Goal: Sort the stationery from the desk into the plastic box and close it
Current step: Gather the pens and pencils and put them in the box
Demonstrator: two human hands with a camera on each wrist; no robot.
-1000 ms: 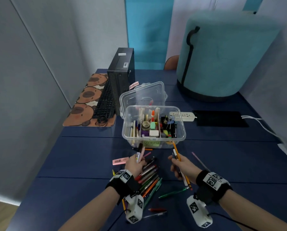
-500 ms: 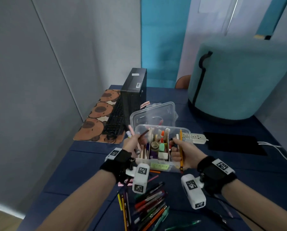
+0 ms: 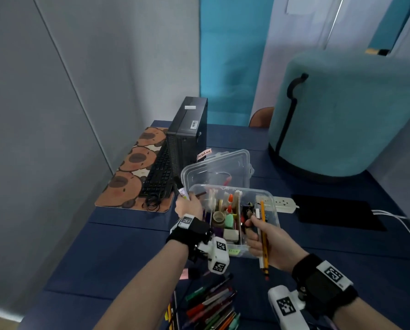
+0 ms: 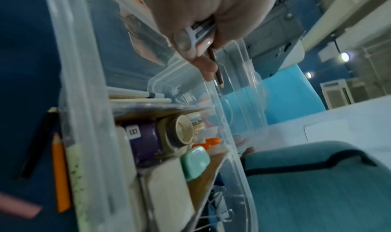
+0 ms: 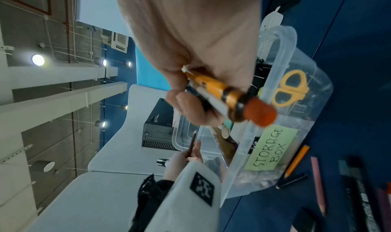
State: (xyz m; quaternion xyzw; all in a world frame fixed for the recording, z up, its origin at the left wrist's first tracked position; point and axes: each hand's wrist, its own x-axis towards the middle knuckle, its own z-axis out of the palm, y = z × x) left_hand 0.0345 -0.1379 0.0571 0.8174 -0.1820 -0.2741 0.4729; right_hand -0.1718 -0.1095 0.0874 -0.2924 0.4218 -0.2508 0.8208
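Note:
The clear plastic box point(image 3: 273, 216) stands open on the blue desk, its compartments holding tape, glue and erasers. Its lid point(image 3: 217, 166) leans up behind it. My left hand point(image 3: 189, 206) is at the box's left rim and grips a marker point(image 4: 198, 31) and a brown pencil point(image 4: 216, 65). My right hand point(image 3: 266, 236) hovers over the box's front right part, gripping an orange pencil point(image 3: 263, 234) with a red eraser end point(image 5: 260, 113) and a white pen point(image 3: 258, 231). A pile of loose pens and pencils point(image 3: 213, 303) lies on the desk in front of the box.
A black computer tower point(image 3: 189, 129), keyboard point(image 3: 158, 177) and patterned mat point(image 3: 132, 172) sit at the back left. A white power strip point(image 3: 282, 203) and black pad point(image 3: 335, 215) lie right of the box. A big teal pouf point(image 3: 349, 115) fills the back right. A pink eraser point(image 3: 184, 273) lies under my left wrist.
Both hands have lifted from the pen pile and moved forward to the box, each carrying its pens. The head view has tilted up and moved closer.

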